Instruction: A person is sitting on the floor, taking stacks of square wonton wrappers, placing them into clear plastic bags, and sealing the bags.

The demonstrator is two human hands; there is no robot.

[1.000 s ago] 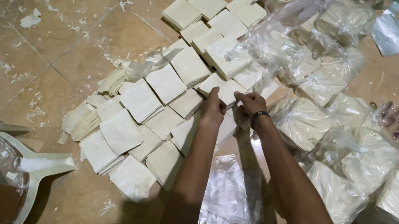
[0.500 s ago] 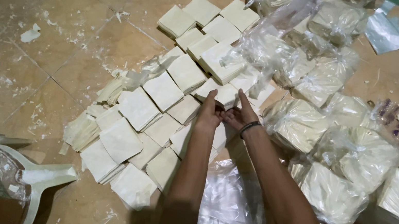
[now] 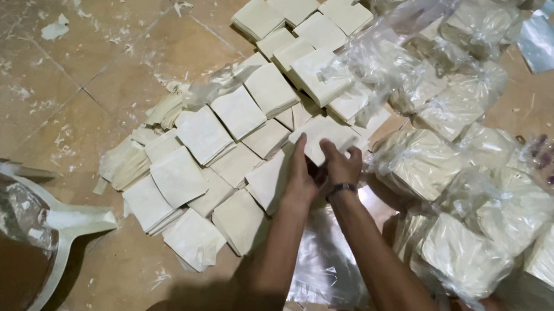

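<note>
- Head view: both hands meet on one pale square stack (image 3: pixel 326 141) lying on the floor (image 3: pixel 128 33), just past the fingertips, at the near edge of the spread of loose stacks (image 3: pixel 220 147).
- The left hand (image 3: pixel 302 175) lies along the stack's left side, fingers (image 3: pixel 300 150) bent over its edge and touching it.
- The right hand (image 3: pixel 344 165), a dark band at its wrist, covers the near right corner; its fingers (image 3: pixel 333 149) curl down onto the top sheet. Neither hand is clenched. Whether the stack is pinched or only pressed, I cannot tell.
- The stack looks like thin, soft sheets piled together: light, floppy, likely to fan or slide apart if lifted by one corner, and easy to tear. I'd judge two opposite edges, thumbs on top and fingers under, the safest hold.
- Right of the fingers, touching or nearly so, sit bagged stacks (image 3: pixel 420 161) in clear plastic, slippery-looking and crinkled.
- Below the wrists lie flat empty bags (image 3: pixel 330 264).
- Far left of the hands stands a floury plastic scoop (image 3: pixel 76 221).
</note>
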